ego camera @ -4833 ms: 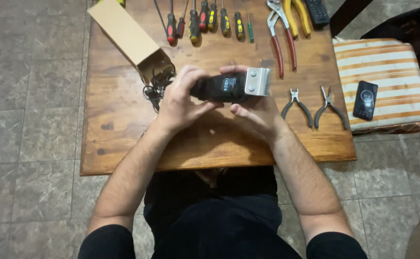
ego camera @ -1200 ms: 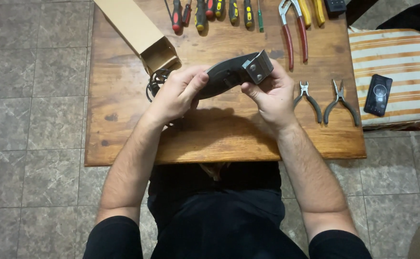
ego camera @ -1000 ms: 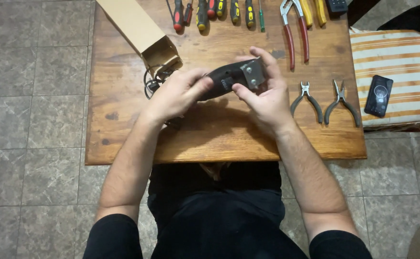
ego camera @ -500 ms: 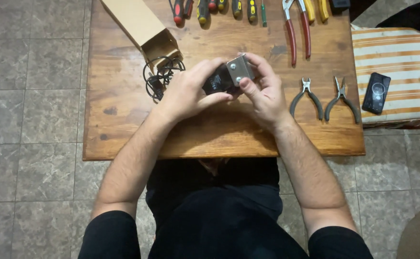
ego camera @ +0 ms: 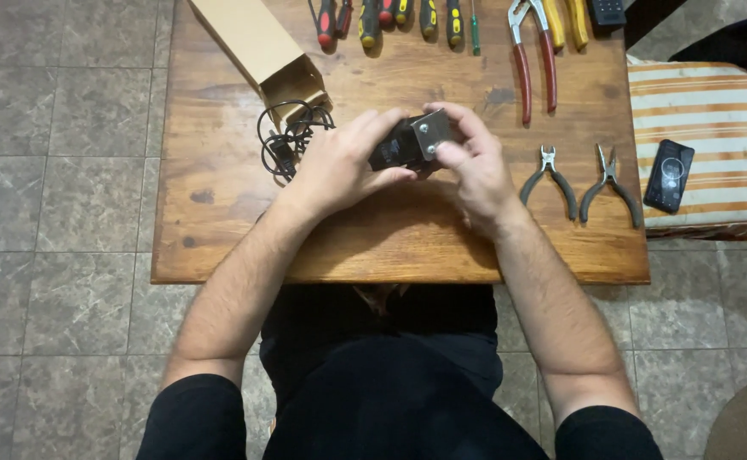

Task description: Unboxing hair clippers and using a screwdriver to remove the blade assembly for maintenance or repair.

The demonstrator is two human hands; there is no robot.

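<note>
Both my hands hold a black hair clipper (ego camera: 397, 146) with a silver metal blade head (ego camera: 432, 133) above the wooden table (ego camera: 220, 204). My left hand (ego camera: 339, 166) wraps the black body from the left. My right hand (ego camera: 474, 166) grips the blade end, with thumb and fingers on the metal plate. The clipper is tipped so its blade end faces up toward me. Its black cord (ego camera: 286, 136) lies coiled on the table just left of my left hand.
An open cardboard box (ego camera: 258, 47) lies at the back left. Several screwdrivers (ego camera: 390, 15) and large pliers (ego camera: 533, 51) line the far edge. Two small pliers (ego camera: 578, 179) lie at the right. A black phone (ego camera: 669, 175) rests on a striped cushion (ego camera: 697, 102).
The clipper has been turned from lying sideways to blade end up. My right hand shifted onto the blade plate and both hands drew closer together.
</note>
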